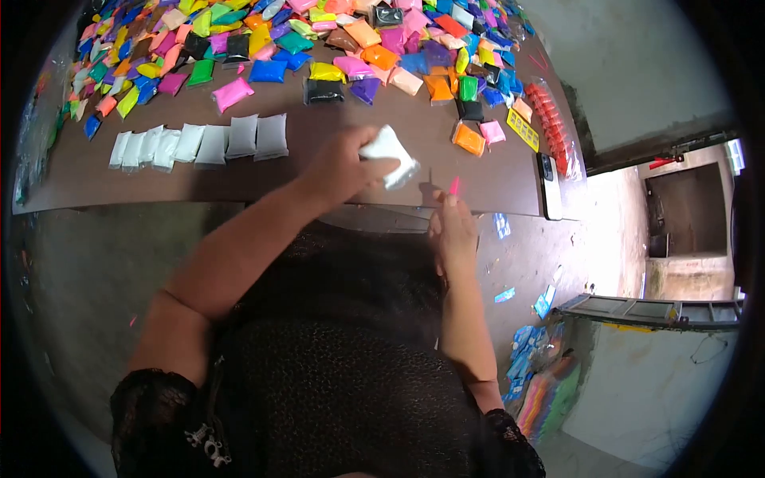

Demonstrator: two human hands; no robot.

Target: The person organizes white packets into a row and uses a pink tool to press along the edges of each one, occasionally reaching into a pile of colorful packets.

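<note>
My left hand (351, 163) is closed on a white packet (388, 157) above the table's front edge. Its fingers wrap round the packet's left side, and the clear wrapper end hangs toward the lower right. My right hand (454, 227), right of the packet, is closed in a pinch on a small pink pointed tool (454, 186), tip upward. A row of several white packets (191, 143) lies on the brown table (319, 191) to the left. An orange packet (468, 139) and a light pink packet (492, 132) lie beyond my right hand.
A heap of coloured packets (255, 40) covers the table's far side. At the right are a phone (550, 186), a yellow card (523, 130) and a clear bag of red items (551, 127). Blue wrappers (526, 354) lie on the floor at the right.
</note>
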